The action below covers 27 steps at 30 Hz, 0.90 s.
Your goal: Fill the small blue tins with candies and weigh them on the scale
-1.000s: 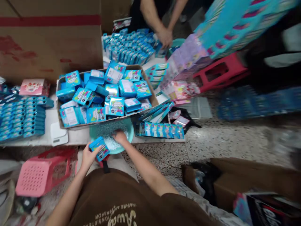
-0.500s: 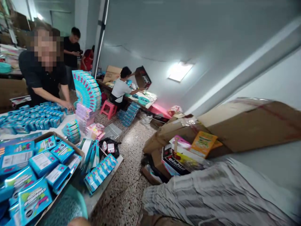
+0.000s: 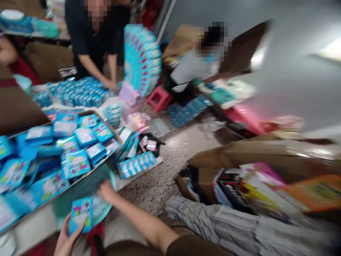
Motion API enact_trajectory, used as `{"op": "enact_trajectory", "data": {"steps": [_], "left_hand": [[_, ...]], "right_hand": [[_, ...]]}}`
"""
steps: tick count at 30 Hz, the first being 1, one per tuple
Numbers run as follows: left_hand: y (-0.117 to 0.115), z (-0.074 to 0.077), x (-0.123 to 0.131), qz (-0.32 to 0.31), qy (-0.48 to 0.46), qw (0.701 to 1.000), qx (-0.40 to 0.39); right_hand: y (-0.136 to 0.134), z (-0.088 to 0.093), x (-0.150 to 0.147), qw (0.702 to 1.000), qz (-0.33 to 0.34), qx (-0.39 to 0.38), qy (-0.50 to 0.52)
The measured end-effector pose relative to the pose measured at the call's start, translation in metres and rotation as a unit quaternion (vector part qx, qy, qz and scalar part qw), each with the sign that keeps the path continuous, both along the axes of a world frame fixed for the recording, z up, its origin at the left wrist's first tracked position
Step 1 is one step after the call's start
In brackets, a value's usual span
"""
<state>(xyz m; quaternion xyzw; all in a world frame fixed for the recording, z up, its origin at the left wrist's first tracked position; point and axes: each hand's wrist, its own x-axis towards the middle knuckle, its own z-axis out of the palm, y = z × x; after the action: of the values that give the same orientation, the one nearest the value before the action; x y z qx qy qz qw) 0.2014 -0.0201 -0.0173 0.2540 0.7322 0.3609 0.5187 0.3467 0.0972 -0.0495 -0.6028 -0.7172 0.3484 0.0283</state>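
Note:
My left hand [image 3: 66,231] grips a small blue printed box [image 3: 81,215] at the bottom left, fingers on one side and thumb across its front. My right hand [image 3: 106,191] reaches to the rim of a teal basin [image 3: 113,181], its fingers curled; motion blur hides whatever they may hold. Clear, shiny small pieces [image 3: 99,205] lie in the basin. Just beyond it, a large open carton [image 3: 117,137] is filled with more blue printed boxes [image 3: 77,163].
A co-worker in black [image 3: 97,46] handles rows of small blue packs [image 3: 77,90] on the table. Another person [image 3: 191,67] sits by a pink stool [image 3: 159,99]. At right are a cardboard box [image 3: 207,156] of packaging and a grey woven sack [image 3: 213,220].
My view has swung left and down. Both my hands now show, the left with a blue box, the right at the basin; before, only a bit of one hand showed.

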Motion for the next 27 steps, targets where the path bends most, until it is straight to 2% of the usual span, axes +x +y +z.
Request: {"op": "enact_trajectory", "data": {"steps": [1, 3, 5, 7, 12, 17, 19, 21, 24, 27], "left_hand": [[-0.023, 0.010, -0.011, 0.025, -0.021, 0.999, -0.027], [-0.052, 0.025, -0.023, 0.066, -0.101, 0.991, -0.057], [-0.062, 0.029, -0.027, 0.109, -0.115, 0.987, -0.028], [-0.066, 0.025, -0.028, 0.131, -0.082, 0.988, -0.006], [-0.074, 0.005, -0.032, 0.091, 0.075, 0.992, 0.032], [-0.060, -0.007, -0.038, 0.032, 0.130, 0.988, 0.081], [-0.050, -0.009, -0.041, -0.003, 0.150, 0.983, 0.108], [-0.043, -0.012, -0.043, -0.043, 0.171, 0.973, 0.150], [-0.037, -0.015, -0.043, -0.074, 0.182, 0.964, 0.177], [-0.038, -0.019, -0.041, -0.066, 0.180, 0.968, 0.161]], "right_hand": [[0.002, -0.008, -0.005, 1.000, 0.011, -0.015, 0.004], [0.001, -0.033, -0.018, 0.999, 0.028, -0.036, 0.010], [-0.009, -0.057, -0.033, 0.999, 0.035, -0.040, 0.003], [-0.025, -0.073, -0.044, 0.999, 0.035, -0.013, -0.023], [-0.055, -0.082, -0.056, 0.996, 0.074, 0.000, -0.045], [-0.051, -0.086, -0.053, 0.994, 0.099, -0.040, -0.036], [-0.048, -0.087, -0.053, 0.994, 0.075, -0.082, -0.008], [-0.048, -0.089, -0.057, 0.984, 0.000, -0.163, 0.069], [-0.051, -0.089, -0.063, 0.930, -0.127, -0.279, 0.204], [-0.053, -0.086, -0.065, 0.886, -0.182, -0.320, 0.283]]}}
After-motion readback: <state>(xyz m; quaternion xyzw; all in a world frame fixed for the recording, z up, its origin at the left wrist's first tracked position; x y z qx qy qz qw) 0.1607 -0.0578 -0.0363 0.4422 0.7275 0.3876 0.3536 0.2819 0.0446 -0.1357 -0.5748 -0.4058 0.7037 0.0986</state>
